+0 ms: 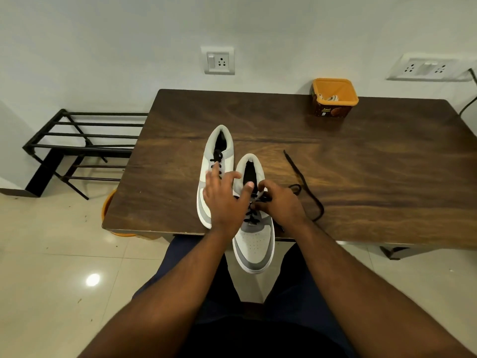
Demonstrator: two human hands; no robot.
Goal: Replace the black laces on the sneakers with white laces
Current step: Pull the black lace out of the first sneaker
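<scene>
Two grey and white sneakers stand side by side on the dark wooden table (361, 161). The left sneaker (218, 148) still carries its black lace. The right sneaker (255, 241) juts over the table's front edge, toe towards me. My left hand (227, 200) lies spread over both sneakers with straight fingers, the thumb on the right sneaker's tongue. My right hand (281, 202) pinches the black lace (307, 182) at the right sneaker's upper eyelets. That lace's loose end trails away to the right across the table.
An orange tub (334, 98) with white laces inside stands at the table's back edge. A black metal rack (77, 148) sits on the floor to the left. An orange object (108, 202) peeks from under the table's left corner. Wall sockets are behind.
</scene>
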